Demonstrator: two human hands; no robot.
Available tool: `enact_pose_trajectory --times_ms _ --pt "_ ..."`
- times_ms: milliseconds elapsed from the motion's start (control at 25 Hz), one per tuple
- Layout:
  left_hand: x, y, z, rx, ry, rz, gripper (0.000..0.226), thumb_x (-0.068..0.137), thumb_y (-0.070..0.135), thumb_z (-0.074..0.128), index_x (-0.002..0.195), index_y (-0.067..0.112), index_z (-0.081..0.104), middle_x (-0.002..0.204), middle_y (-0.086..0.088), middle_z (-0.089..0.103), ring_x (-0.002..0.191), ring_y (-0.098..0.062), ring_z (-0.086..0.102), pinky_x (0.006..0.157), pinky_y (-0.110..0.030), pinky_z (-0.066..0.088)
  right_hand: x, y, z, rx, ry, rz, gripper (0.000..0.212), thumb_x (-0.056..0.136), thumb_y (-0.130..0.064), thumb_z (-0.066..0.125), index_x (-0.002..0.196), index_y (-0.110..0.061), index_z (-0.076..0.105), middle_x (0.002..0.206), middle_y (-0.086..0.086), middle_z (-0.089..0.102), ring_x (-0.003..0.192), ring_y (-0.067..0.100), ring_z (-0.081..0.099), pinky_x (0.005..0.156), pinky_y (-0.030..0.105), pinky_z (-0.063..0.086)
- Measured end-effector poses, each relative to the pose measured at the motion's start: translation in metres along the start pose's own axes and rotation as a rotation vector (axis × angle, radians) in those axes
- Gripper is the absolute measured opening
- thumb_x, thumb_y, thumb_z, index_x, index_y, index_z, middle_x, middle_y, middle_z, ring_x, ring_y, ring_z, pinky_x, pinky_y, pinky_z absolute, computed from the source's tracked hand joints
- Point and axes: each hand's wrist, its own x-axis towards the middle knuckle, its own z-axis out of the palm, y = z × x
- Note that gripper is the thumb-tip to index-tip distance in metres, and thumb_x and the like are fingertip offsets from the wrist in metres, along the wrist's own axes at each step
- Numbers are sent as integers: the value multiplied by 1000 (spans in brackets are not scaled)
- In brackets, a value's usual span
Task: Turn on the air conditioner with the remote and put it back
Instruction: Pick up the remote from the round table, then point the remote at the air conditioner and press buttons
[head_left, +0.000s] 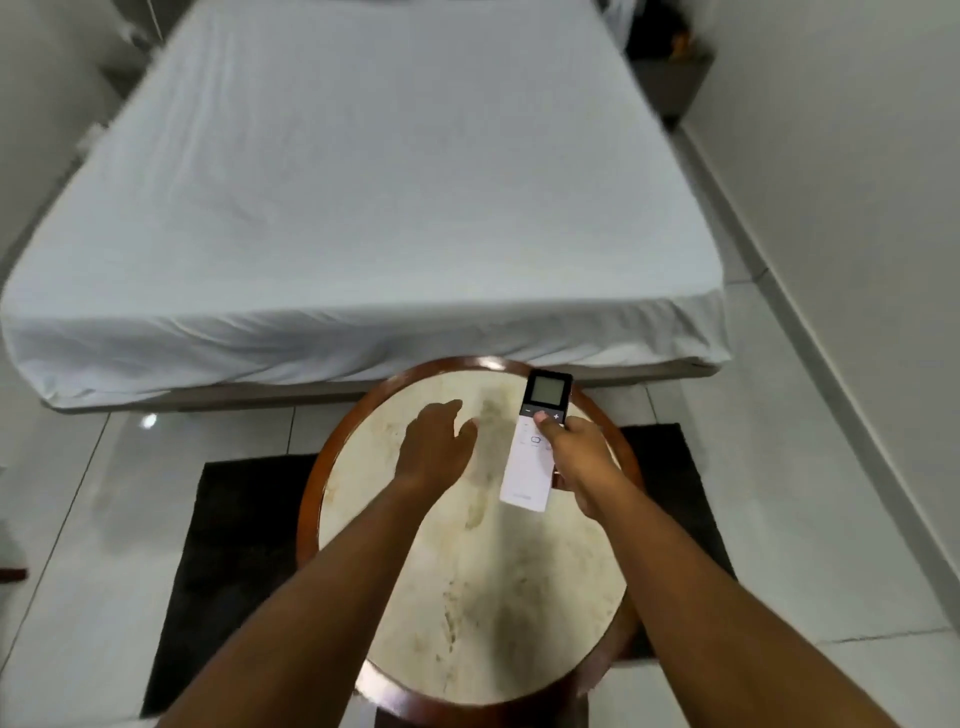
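A slim white remote (530, 462) with a dark top and a grey screen is held above the far right part of a round table (467, 597). My right hand (576, 457) grips it from the right side, thumb resting on the dark button strip just below the screen. My left hand (434, 447) hovers over the table to the left of the remote, fingers loosely apart and holding nothing. The air conditioner is not in view.
The table has a stained cream top and a brown wooden rim (311, 493). It stands on a dark mat (234, 519) over glossy white floor tiles. A bed with a white sheet (363, 182) fills the space beyond. A white wall (857, 208) runs along the right.
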Motion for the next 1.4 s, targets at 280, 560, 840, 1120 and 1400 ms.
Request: enact_pose_trajectory --times_ms 280,560,840,1120,1400 --pt "-9 192 -100 359 247 605 63 91 52 47 142 16 34 148 -12 40 135 -32 35 106 -46 34 -114 -168 -120 144 227 -402 21 92 -29 56 98 -11 65 86 11 70 71 28 64 66 34 48" --pt "-63 390 -192 454 614 1070 82 86 68 37 148 19 18 158 -12 22 145 -32 15 115 -47 21 -254 -298 -217 239 417 -785 36 92 -30 55 108 1 60 105 30 70 95 48 67 91 58 52" --pt "-140 537 -255 414 902 1288 93 78 80 11 146 24 -19 158 -9 -19 144 -29 -21 117 -53 -9 -403 -375 -292 289 535 -1140 21 93 -30 52 94 -10 59 65 16 72 58 35 73 52 38 58" --pt "-188 605 -275 254 1072 1367 96 76 84 4 146 23 -19 156 -9 -19 142 -29 -23 116 -50 -9 -480 -388 -332 266 717 -1261 27 93 -33 53 95 -6 56 75 20 71 53 34 72 49 35 57" --pt "-226 629 -261 182 1048 1438 95 75 84 3 145 22 -15 157 -9 -14 144 -30 -17 116 -48 -9 -510 -372 -348 239 817 -1259 27 93 -33 52 96 -6 55 78 20 71 53 32 71 53 37 57"
